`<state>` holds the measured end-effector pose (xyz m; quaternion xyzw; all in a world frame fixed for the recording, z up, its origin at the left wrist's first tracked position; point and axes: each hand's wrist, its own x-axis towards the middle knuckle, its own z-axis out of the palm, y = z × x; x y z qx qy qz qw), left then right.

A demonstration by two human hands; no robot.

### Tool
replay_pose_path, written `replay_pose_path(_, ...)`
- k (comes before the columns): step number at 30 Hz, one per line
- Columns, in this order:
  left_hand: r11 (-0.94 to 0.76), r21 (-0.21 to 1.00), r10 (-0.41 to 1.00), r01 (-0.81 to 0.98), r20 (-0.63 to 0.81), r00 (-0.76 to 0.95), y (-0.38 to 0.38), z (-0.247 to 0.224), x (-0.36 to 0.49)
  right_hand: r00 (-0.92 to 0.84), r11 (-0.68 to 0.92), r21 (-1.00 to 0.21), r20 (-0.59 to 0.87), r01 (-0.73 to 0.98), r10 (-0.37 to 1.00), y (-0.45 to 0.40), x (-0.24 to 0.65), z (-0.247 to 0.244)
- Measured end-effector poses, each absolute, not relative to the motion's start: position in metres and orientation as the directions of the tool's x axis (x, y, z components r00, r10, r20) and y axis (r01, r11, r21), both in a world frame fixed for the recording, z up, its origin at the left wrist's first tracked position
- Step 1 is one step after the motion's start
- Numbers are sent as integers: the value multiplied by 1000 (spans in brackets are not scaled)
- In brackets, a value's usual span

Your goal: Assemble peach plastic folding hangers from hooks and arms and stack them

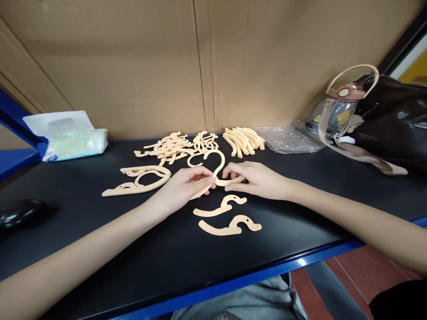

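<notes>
A beige plastic folding clothes hanger (219, 165), partly put together, is held just above the black table. My left hand (187, 186) pinches it at the joint below the hook, with one arm piece running down under the fingers. My right hand (256, 178) grips the curved arm piece on the other side between thumb and fingers. Closer to me lie two loose curved end pieces, an upper one (213, 212) and a lower one (220, 229). To the left of my left hand rests a folded hanger (136, 181).
Behind my hands are a heap of end pieces (173, 146), several hooks (205, 143) and a stack of curved arms (245, 140). A tissue pack (75, 144) and a black mouse (22, 212) sit left; a plastic bag (290, 140), water bottle (345, 111) and black bag (396, 120) right.
</notes>
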<state>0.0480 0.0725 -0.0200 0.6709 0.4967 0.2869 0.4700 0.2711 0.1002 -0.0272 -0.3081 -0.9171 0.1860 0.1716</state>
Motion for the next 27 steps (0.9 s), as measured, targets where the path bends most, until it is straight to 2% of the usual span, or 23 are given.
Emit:
replay_pose_path(3,-63,922,920,383,-95,381,68,-21,53,-778,764,-456,212,457,592,97,268,-28)
replay_pose_path(8,20,944,930,330,-140,341,67,-16,54,-764,724,-558,227,407,604,96,266,-28)
replay_pose_path(14,137,949,922,286,-227,313,70,-13,48,-710,532,-789,183,306,680,100,267,-29)
replay_pose_path(16,162,949,912,271,-249,328,71,-13,46,-695,483,-832,176,273,697,101,266,-31)
replay_pose_path(21,189,946,894,265,-277,353,74,-12,44,-694,476,-844,188,248,695,100,264,-36)
replay_pose_path(27,194,936,875,295,-301,380,75,-11,42,-688,548,-787,232,282,687,100,265,-37)
